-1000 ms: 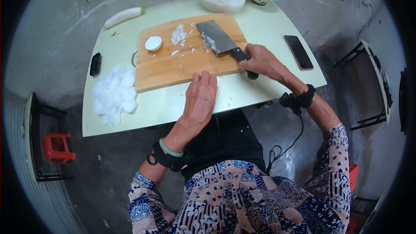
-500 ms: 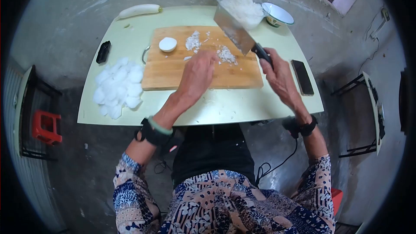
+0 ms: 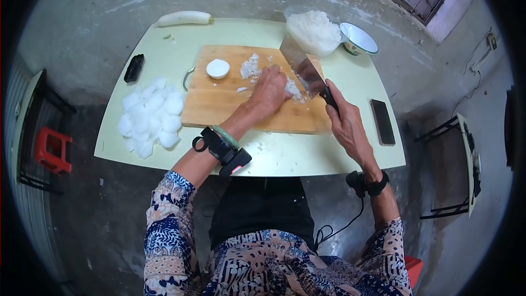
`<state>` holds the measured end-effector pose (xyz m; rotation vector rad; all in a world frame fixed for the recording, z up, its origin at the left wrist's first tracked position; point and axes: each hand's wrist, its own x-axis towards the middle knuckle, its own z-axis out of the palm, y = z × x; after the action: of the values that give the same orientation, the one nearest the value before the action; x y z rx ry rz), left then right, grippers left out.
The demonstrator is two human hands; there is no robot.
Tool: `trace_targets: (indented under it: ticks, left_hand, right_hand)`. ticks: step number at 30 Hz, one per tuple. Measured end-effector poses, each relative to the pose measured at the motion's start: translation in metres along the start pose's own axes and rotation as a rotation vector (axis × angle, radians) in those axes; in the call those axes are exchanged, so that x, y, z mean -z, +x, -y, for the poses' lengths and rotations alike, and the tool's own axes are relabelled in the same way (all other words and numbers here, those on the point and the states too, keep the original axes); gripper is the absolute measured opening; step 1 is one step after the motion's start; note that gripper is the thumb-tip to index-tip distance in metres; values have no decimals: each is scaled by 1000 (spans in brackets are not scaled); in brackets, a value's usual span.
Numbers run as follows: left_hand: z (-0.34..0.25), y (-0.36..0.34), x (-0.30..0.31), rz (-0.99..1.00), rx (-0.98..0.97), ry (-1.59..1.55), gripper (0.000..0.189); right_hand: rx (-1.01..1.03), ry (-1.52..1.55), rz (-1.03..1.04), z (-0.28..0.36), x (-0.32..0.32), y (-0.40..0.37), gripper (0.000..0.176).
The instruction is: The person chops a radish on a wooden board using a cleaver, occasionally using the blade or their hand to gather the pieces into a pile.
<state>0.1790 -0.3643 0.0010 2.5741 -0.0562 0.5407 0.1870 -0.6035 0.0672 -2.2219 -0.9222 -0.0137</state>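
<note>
My right hand (image 3: 346,123) is closed around the black handle of a cleaver (image 3: 304,68). The broad blade slants up and left over the right part of a wooden cutting board (image 3: 219,104), beside a heap of chopped white radish (image 3: 295,89). Reaching across the board, my left hand (image 3: 269,94) rests palm down against that heap, thumb and fingers apart, holding nothing visible. Beyond its fingers lies another patch of chopped white bits (image 3: 250,67). A cut white radish piece (image 3: 217,68) sits at the board's upper left.
White radish slices (image 3: 150,115) are piled left of the board. A whole white radish (image 3: 185,18) lies at the back left, near a black holder (image 3: 134,68). At the back right stand a clear container of white shreds (image 3: 313,32) and a bowl (image 3: 358,39). A phone (image 3: 382,122) lies right.
My left hand has moved right and come down beside the chopped heap, its fingers now spread from a closed shape. The cleaver stays in my right hand. The camera view has tilted slightly.
</note>
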Motion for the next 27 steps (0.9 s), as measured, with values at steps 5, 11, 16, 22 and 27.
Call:
trace_targets:
  ticks: [5, 11, 16, 22, 27]
  left_hand:
    - [-5, -6, 4, -72, 10, -31, 37]
    - [3, -6, -3, -110, 28, 23, 27]
    - [1, -8, 2, -145, 23, -26, 20]
    - [2, -8, 9, -91, 99, -66, 17]
    - [1, -4, 5, -127, 65, -45, 15]
  right_hand:
    - [3, -5, 33, 3, -5, -5, 59]
    - [61, -27, -21, 14, -8, -5, 60]
    - [132, -9, -119, 14, -22, 1, 57]
    - [32, -31, -53, 20, -15, 6, 57]
    - [100, -52, -61, 7, -23, 7, 57]
